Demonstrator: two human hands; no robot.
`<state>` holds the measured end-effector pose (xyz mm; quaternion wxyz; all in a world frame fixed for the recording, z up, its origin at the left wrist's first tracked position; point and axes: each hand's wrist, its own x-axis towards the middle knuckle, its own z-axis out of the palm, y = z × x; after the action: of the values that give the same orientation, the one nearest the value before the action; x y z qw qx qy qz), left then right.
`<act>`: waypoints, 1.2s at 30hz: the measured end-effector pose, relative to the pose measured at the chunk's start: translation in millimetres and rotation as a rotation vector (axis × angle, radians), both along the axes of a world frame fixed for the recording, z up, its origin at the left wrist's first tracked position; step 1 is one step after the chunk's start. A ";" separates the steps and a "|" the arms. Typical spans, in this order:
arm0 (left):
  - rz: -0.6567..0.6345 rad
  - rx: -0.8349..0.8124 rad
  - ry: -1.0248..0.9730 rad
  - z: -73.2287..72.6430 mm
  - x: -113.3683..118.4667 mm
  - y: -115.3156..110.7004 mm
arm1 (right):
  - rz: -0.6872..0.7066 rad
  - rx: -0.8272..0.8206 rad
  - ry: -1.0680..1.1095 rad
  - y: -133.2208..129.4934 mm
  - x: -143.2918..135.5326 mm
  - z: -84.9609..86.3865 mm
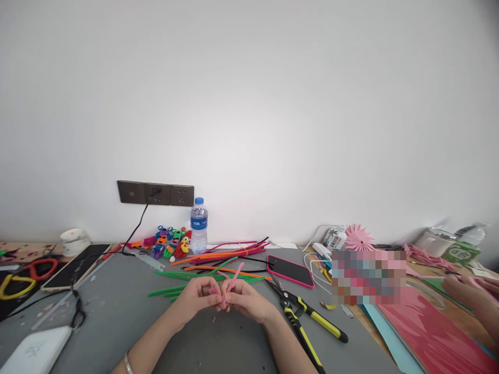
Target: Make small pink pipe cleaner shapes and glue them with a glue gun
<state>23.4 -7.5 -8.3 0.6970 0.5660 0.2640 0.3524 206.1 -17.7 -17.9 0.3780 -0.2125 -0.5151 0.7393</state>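
A pink pipe cleaner [236,275] is pinched between my two hands above the grey mat. My left hand [198,295] closes its thumb and fingers on a bent part of it. Beside it, touching, my right hand [246,299] grips the same piece, and one fuzzy end sticks up past the fingers. The part between the fingertips is mostly hidden. Just behind my hands lie green pipe cleaners [163,294] and a bundle of orange ones [210,256]. Pliers with yellow and black handles [296,311] rest close to my right forearm.
A water bottle [199,228] stands by the wall beside small pipe-cleaner figures [171,243]. A pink-edged phone [290,271] lies behind the pliers. At left are a white box [37,350], a black cable and scissors [17,285]. Another person's hands [468,291] work at right near red sheets [432,327].
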 end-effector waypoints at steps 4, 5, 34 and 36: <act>0.003 -0.001 0.051 0.7 -0.3 1.2 | 0.005 -0.028 -0.027 0.2 2.0 -1.3; 0.008 0.001 0.076 0.7 -0.5 1.8 | -0.011 -0.026 -0.025 0.4 2.5 -1.1; 0.254 0.248 0.267 -11.3 -4.3 12.9 | -0.531 0.298 -0.110 10.5 -15.7 -13.0; 0.244 0.240 0.265 -8.3 -3.5 11.0 | -0.527 0.289 -0.108 9.4 -16.1 -11.9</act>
<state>19.9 3.5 -16.6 0.5360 0.6502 0.3757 0.3857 189.9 -8.3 -29.8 0.5554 -0.3219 -0.5612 0.5225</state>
